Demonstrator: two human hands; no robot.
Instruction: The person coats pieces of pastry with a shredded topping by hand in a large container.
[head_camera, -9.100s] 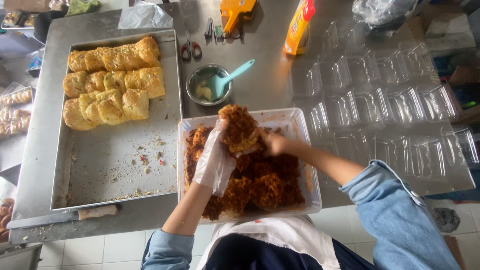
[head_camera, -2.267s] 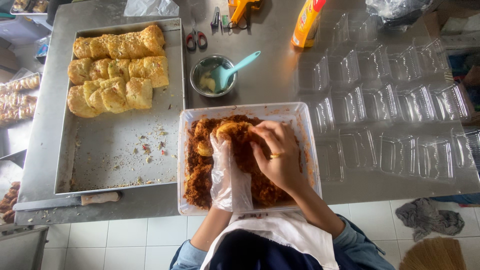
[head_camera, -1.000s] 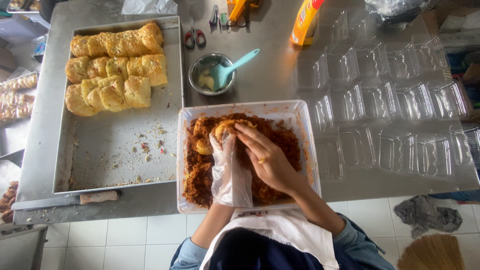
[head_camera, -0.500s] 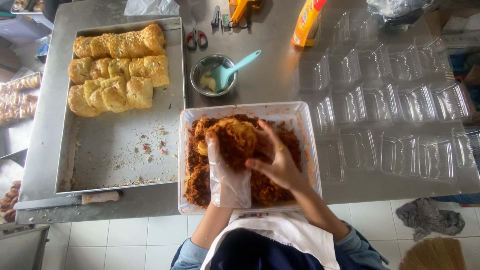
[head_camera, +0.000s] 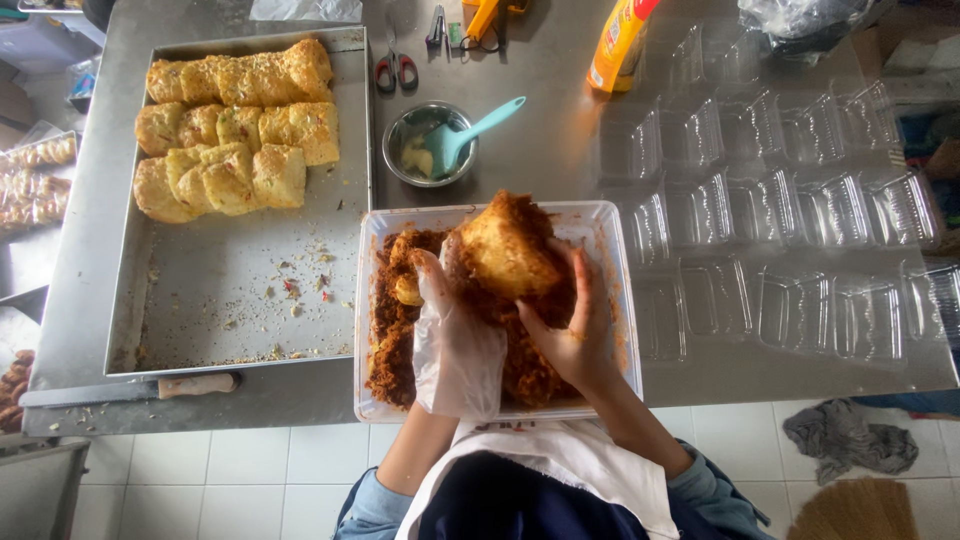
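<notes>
Hands (head_camera: 520, 320) hold bun (head_camera: 505, 245) over steel table (head_camera: 540, 130).

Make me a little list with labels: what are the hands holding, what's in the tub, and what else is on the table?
left hand: wears a thin clear glove, holds the bread roll from the left
right hand: bare, holds the same roll from the right
bread roll: lifted over the tub, brown crumbs stuck to it
tub: clear plastic, full of brown shredded topping
tray: metal, plain rolls at the far end
bowl: small, with a teal spatula
right side: empty clear boxes
</notes>
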